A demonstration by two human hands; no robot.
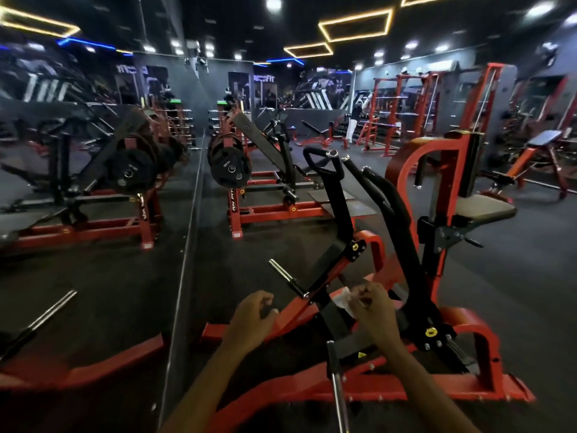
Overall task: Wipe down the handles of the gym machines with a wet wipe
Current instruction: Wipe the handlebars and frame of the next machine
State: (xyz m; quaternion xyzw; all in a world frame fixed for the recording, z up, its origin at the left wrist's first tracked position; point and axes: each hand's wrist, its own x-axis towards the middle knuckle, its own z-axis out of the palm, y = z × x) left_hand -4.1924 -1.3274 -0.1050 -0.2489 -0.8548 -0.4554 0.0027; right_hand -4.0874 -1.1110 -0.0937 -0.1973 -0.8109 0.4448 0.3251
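Note:
A red and black lever machine stands right in front of me. Its two black padded handles rise at the middle, above and beyond both hands. My right hand grips a crumpled white wet wipe, held low over the machine's base. My left hand hangs beside it with loosely curled fingers and holds nothing. Neither hand touches a handle.
A chrome plate peg juts out left of the hands, another chrome peg rises near the bottom. A mirror wall runs along the left. A loaded plate machine stands ahead. A person is far back.

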